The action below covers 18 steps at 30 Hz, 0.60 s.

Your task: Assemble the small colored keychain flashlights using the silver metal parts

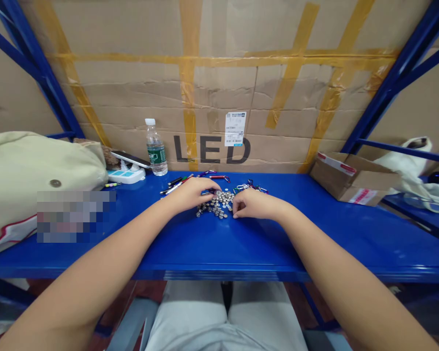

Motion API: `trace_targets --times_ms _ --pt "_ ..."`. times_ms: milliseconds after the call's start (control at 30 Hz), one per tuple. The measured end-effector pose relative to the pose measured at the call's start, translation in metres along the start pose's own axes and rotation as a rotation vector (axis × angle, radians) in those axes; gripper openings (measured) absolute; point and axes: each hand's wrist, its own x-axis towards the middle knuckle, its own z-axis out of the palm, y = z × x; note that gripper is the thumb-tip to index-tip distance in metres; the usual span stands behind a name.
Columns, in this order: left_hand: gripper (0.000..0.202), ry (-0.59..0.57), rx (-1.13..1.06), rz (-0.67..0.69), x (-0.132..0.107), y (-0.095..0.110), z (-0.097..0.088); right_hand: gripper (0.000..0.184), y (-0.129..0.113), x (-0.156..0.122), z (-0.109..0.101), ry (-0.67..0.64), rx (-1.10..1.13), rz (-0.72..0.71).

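A small heap of silver button-like metal pieces [219, 204] lies on the blue shelf [219, 243]. My left hand [192, 192] rests on the heap's left side with its fingers curled over the pieces. My right hand [252, 204] rests palm down at the heap's right side, its fingertips bent and touching the pieces. What either hand may be pinching is hidden. Just behind the heap lie several small coloured keyring-like items [250, 186] and some pens [175, 184].
A water bottle [156, 147] stands at the back left beside a white power strip [126, 175] with a phone [130, 159] on it. A beige bag [32, 180] fills the left. An open cardboard box [351, 180] sits at the right. A cardboard wall marked LED [212, 150] stands behind.
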Motion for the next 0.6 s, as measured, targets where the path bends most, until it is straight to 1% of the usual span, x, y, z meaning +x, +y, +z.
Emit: trace_targets --times_ms 33,100,167,200,267,367,467,533,600 --pt "0.02 -0.001 -0.001 -0.001 0.0 0.0 0.0 0.006 0.0 0.0 0.0 0.013 -0.006 -0.008" --pt "0.02 -0.005 0.0 -0.004 0.0 0.001 0.0 0.008 0.0 0.001 0.0 0.08 -0.034 -0.01" --pt "0.019 -0.013 0.0 -0.002 0.0 0.001 -0.001 0.011 0.0 0.003 0.001 0.157 -0.095 0.008" --pt "0.019 -0.018 0.0 0.001 0.0 0.001 0.0 0.011 0.001 0.004 0.001 0.172 -0.127 0.014" --pt "0.019 -0.028 -0.002 0.008 0.001 0.001 0.0 0.013 0.001 0.006 0.003 0.153 -0.165 0.015" --pt "0.019 -0.028 -0.004 0.006 0.001 0.001 0.0 0.013 0.002 0.01 0.006 0.099 -0.145 0.003" --pt "0.018 -0.027 -0.002 0.006 0.0 0.002 -0.001 0.013 0.002 0.011 0.008 0.094 -0.131 -0.01" --pt "0.018 -0.032 -0.003 0.005 0.0 0.002 0.0 0.013 0.001 0.01 0.007 0.154 -0.132 -0.037" --pt "0.019 -0.045 -0.012 -0.002 0.0 0.002 0.0 0.013 -0.002 0.008 0.006 0.291 -0.108 -0.09"
